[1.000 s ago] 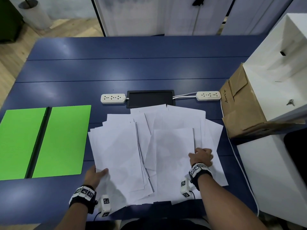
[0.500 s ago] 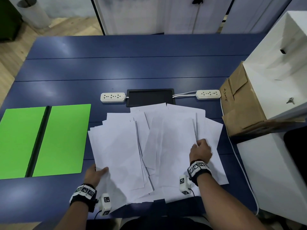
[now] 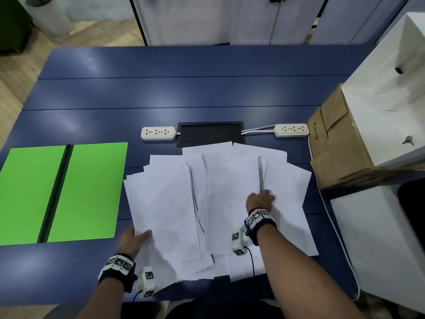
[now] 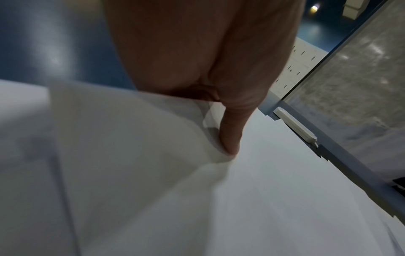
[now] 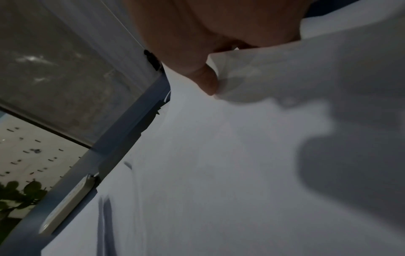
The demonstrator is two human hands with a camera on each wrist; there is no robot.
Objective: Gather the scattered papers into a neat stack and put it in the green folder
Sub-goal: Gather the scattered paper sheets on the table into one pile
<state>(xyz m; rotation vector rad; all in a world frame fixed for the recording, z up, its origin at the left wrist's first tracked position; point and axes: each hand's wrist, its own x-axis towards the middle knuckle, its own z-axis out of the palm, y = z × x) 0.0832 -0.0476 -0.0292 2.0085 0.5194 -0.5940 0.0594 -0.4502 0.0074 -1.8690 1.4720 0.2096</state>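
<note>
matt white papers [image 3: 165, 203], glossy blue table [image 3: 161, 93]

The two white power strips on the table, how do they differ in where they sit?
The left power strip lies left of the black panel, clear of other things. The right power strip lies right of it, close beside the cardboard box. Both are white, lie flat, and have cables toward the panel.

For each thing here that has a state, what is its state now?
green folder: open, flat, no papers inside
papers: spread, overlapping, not stacked
left hand: grips papers' left edge
right hand: pinches a sheet
cardboard box: flaps open
</note>
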